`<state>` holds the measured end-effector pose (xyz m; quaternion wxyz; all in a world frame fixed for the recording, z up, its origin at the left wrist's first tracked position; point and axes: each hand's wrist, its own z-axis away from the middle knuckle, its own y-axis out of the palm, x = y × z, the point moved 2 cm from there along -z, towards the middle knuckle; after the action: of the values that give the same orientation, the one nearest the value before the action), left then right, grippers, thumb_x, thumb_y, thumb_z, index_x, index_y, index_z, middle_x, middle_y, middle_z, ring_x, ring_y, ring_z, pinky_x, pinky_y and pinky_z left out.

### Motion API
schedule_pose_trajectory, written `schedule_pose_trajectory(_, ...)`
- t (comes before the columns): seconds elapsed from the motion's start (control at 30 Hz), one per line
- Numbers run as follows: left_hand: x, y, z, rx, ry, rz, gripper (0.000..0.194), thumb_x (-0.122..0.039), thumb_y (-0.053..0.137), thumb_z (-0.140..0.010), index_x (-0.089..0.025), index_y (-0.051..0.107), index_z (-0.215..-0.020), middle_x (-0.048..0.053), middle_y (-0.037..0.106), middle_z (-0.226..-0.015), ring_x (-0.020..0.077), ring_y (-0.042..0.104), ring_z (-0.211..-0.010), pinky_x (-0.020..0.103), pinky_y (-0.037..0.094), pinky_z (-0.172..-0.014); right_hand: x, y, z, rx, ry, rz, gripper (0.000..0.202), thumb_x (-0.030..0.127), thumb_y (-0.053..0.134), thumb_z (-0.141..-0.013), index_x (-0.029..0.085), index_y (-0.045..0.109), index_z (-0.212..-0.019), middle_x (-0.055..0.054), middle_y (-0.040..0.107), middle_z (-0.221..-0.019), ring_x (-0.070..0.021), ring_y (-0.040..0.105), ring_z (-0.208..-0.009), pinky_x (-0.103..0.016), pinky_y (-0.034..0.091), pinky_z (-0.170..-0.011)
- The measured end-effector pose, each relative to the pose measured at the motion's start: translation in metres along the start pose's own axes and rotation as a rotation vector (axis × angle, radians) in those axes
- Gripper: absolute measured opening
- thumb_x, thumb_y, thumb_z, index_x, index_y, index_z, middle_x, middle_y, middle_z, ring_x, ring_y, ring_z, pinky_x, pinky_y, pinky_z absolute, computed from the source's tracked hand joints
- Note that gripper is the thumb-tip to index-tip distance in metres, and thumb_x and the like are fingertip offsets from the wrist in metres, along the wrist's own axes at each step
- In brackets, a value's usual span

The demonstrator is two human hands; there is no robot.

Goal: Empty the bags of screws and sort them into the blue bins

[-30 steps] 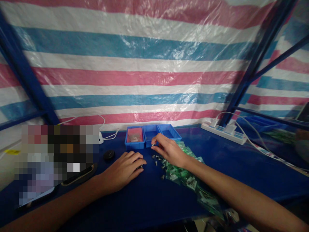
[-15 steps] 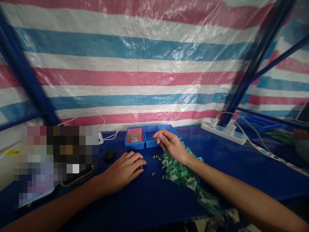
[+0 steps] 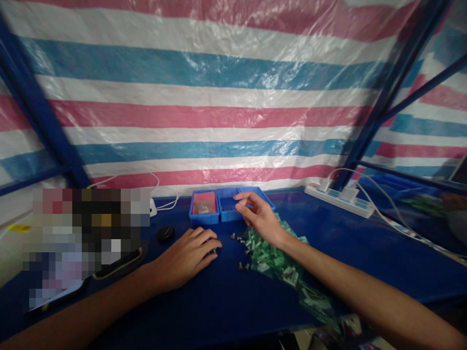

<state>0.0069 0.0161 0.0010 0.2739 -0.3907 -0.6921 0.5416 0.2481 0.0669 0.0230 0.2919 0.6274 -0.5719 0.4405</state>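
Observation:
My left hand (image 3: 193,255) rests low on the blue table, its fingers curled over small dark parts that show only partly between thumb and fingers. My right hand (image 3: 259,216) hangs over the near edge of the middle blue bin (image 3: 228,215), thumb and index finger apart, with nothing visible between them. Several small dark metal parts (image 3: 243,266) lie on the table between the hands. Beside and beneath my right wrist is a pile of green plastic packets (image 3: 272,257) with pale pieces inside.
A blue bin (image 3: 204,219) with a pink lining holds a small bag. Further left sit a round black object (image 3: 165,234) and a pixelated area. A white power strip (image 3: 339,200) with plugs and cables lies at the back right, before striped sheeting.
My right thumb and index finger have parted, and the small part between them is no longer seen. One loose part on the table has shifted right, near another. My left hand has barely moved.

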Motion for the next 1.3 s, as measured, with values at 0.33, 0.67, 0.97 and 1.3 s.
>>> schedule_pose_trajectory(0.33, 0.002, 0.001, 0.000, -0.021, 0.015, 0.004, 0.025, -0.031, 0.050, -0.112, -0.024, 0.065, -0.131, 0.006, 0.065, -0.130, 0.0250, 0.058, -0.115, 0.040, 0.044, -0.101, 0.009, -0.004, 0.007, -0.014, -0.217, 0.388, 0.017, 0.037, 0.072, -0.098, 0.023, 0.062, -0.101, -0.001, 0.063, -0.091, -0.0165, 0.054, -0.072, -0.031, 0.044, -0.067)
schedule_pose_trajectory(0.67, 0.001, 0.000, 0.000, -0.045, 0.019, 0.007, 0.026, -0.033, 0.048, -0.112, -0.024, 0.066, -0.130, 0.006, 0.066, -0.128, 0.0242, 0.059, -0.114, 0.039, 0.045, -0.101, 0.015, -0.004, 0.009, -0.040, -0.247, 0.507, 0.014, 0.034, 0.061, -0.104, 0.024, 0.062, -0.113, -0.004, 0.065, -0.097, -0.0181, 0.057, -0.072, -0.032, 0.047, -0.068)
schedule_pose_trajectory(0.97, 0.001, 0.000, 0.000, -0.031, 0.015, 0.000, 0.026, -0.032, 0.049, -0.112, -0.024, 0.065, -0.131, 0.006, 0.066, -0.130, 0.0248, 0.059, -0.116, 0.039, 0.044, -0.101, 0.004, -0.013, 0.003, -0.026, -0.222, 0.710, 0.004, 0.025, 0.048, -0.107, 0.025, 0.051, -0.107, -0.003, 0.064, -0.096, -0.0186, 0.059, -0.072, -0.033, 0.047, -0.070)
schedule_pose_trajectory(1.3, 0.002, 0.000, 0.001, -0.051, 0.023, 0.002, 0.028, -0.035, 0.046, -0.113, -0.025, 0.066, -0.130, 0.006, 0.066, -0.129, 0.0240, 0.059, -0.114, 0.038, 0.045, -0.101, -0.003, -0.013, 0.004, 0.080, -0.127, 1.121, 0.018, 0.017, 0.048, -0.107, 0.025, 0.059, -0.119, -0.011, 0.061, -0.118, -0.0196, 0.063, -0.077, -0.031, 0.049, -0.065)
